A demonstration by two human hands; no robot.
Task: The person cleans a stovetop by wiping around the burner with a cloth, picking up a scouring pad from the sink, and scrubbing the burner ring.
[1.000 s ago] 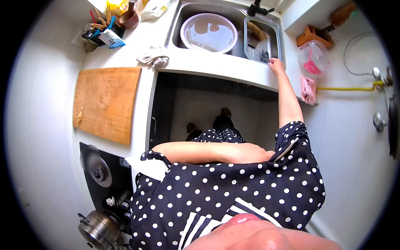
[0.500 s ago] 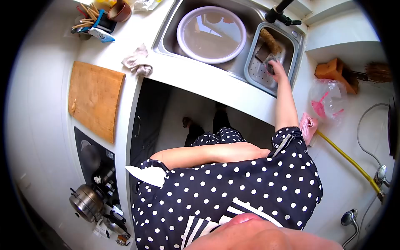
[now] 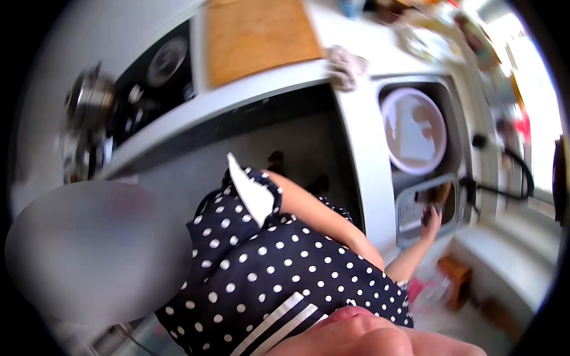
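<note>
One dark scrubber (image 3: 427, 213) is sitting in the right hand (image 3: 434, 222), whose fingers are curling around it, grasping it at the near part of the drain basket (image 3: 409, 207). Blur is hiding whether it is touching the basket floor. A brown brush-like piece (image 3: 443, 192) is lying just beyond the fingers. The left hand (image 3: 373, 256) is resting at the waist near the dotted clothing; its fingers are not showing clearly, so whether they are clenched or released cannot be told.

Grasping the scrubber is already done, by the look of it; no scrubbing contact is showing, and how much work is remaining cannot be judged. Farther off, the pale basin (image 3: 409, 171) is holding liquid in the sink (image 3: 455, 110).

The scrubber is looking compact and rounded; its long axis, if any, is not reading clearly, nor is the way it is pointing. The brown piece is slanting, its far end leaning right towards the tap (image 3: 504, 193).
</note>
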